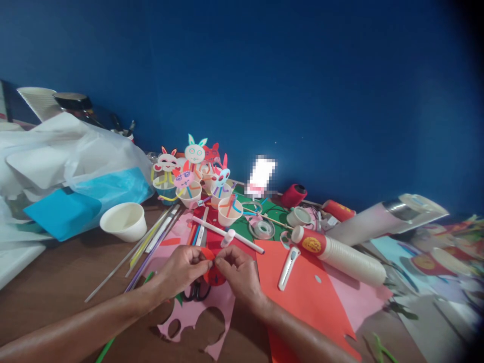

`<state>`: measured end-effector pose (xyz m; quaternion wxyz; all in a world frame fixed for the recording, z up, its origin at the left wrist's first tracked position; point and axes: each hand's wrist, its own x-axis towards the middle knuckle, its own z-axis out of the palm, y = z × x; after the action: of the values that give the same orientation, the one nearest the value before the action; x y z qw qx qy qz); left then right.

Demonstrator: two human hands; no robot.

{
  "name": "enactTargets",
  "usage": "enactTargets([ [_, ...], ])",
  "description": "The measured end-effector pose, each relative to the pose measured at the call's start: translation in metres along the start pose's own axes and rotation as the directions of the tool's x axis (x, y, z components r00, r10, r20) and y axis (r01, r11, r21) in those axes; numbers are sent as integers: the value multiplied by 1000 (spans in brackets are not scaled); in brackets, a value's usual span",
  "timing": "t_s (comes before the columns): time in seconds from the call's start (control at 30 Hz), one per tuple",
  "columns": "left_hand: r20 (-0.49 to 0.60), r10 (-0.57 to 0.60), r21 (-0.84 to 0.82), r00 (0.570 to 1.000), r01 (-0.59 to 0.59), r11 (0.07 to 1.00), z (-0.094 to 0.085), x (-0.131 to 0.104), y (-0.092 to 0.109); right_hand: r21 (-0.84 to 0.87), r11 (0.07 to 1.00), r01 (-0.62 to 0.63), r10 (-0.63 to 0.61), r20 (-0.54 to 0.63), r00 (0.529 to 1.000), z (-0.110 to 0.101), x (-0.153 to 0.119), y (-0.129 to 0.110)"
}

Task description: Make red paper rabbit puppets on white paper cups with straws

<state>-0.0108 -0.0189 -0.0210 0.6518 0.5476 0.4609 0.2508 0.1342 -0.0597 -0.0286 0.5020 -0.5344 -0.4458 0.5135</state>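
A rounded red paper cutout (216, 276) with dark marks on it is held up at the middle front of the table. My left hand (185, 267) is closed, pinching its orange-red upper left part between thumb and fingers. At the upper right edge of the cutout, my right hand (239, 272) is also closed in a pinch. The fingertips hide part of the paper. Just below lie black-handled scissors (197, 291), partly covered. A small white glue stick (228, 238) stands behind the hands, close to a long white marker (247, 242). Pink paper scrap (223, 317) with cut-out holes lies underneath.
Paper cups with animal-faced figures (189, 194) stand at the back. On the right are a box cutter (289, 268), orange paper (302, 302) and a stack of paper cups (351, 262). An upright white cup (124, 222) and a plastic bag (75, 151) sit left.
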Motion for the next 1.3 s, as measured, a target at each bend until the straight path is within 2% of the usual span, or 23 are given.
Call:
enactTargets([
  [0.23, 42, 14, -19, 999, -13, 1000, 0, -1, 3, 2, 1000, -20, 20, 16, 1000, 0, -2, -7],
  [0.53, 54, 16, 19, 998, -17, 1000, -2, 1, -2, 22, 999, -40, 39, 38, 999, 1, -3, -10],
  [0.83, 144, -72, -23, 987, 76, 997, -4, -10, 20, 64, 998, 1, -4, 50, 999, 0, -5, -11],
  [1.1, 116, -22, 9, 993, 21, 1000, -3, -3, 3, 88, 996, 3, -8, 53, 999, 0, -4, -8],
  [1.3, 103, -5, -4, 995, 6, 1000, -3, -1, -2, 69, 998, 0, -4, 49, 999, -1, -3, -4],
])
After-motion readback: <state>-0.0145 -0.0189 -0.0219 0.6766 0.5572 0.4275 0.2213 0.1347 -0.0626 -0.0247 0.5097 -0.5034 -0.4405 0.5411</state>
